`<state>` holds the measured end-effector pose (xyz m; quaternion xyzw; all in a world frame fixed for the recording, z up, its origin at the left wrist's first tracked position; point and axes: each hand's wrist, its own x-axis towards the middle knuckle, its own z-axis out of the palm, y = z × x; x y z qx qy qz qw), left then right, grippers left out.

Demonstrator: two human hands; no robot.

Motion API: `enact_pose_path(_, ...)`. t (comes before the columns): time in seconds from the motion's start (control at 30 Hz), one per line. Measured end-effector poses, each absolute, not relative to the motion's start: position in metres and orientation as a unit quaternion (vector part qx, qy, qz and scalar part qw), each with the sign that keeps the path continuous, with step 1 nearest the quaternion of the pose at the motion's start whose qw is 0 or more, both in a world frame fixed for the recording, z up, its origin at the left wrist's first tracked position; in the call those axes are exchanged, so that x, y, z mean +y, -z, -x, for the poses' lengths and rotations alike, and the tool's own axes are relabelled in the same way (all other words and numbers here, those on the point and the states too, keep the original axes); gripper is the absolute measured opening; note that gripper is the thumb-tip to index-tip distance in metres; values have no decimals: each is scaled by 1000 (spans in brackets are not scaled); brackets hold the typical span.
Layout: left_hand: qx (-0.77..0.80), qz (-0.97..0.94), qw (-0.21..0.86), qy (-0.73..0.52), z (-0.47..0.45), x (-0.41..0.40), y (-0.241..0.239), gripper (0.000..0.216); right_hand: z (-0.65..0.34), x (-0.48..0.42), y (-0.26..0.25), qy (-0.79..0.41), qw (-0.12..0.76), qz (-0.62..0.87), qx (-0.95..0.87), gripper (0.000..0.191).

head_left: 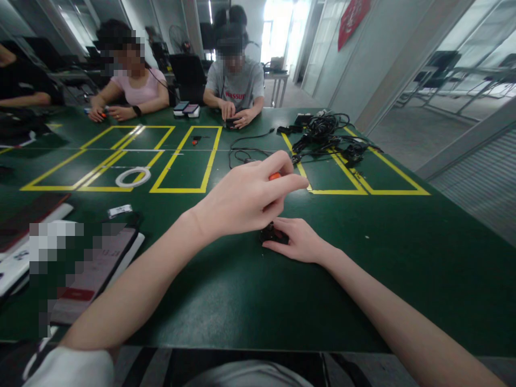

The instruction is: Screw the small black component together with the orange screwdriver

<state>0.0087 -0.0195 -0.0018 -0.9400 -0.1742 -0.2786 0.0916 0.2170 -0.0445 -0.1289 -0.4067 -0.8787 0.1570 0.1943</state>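
My left hand (pixel 245 196) is raised over the table with its fingers curled round a tool with an orange end (pixel 274 176). Most of that tool is hidden by the fingers, and its working end is out of sight. Directly below, my right hand (pixel 300 239) rests on the green tabletop. Its thumb and fingers grip a small black part (pixel 274 235), which sits low against the table. My left hand partly covers this part, so whether the tool touches it cannot be seen.
A tangle of black cables (pixel 322 129) lies at the back right. A white ring (pixel 133 177), perhaps a tape roll, lies at left, beyond a partly blurred booklet (pixel 94 269). Yellow tape (pixel 177 190) marks rectangles. Across the table, people (pixel 236 86) handle small objects.
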Motion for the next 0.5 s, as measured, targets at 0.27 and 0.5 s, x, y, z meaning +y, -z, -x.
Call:
enact_pose_path(0.27, -166, 941, 62, 287, -10, -18, 3, 43, -217, -45, 129, -155, 190, 410, -878, 31)
enact_pose_path(0.5, -173, 942, 65, 280, -8, -19, 2, 52, -216, -44, 131, -154, 187, 417, -876, 29)
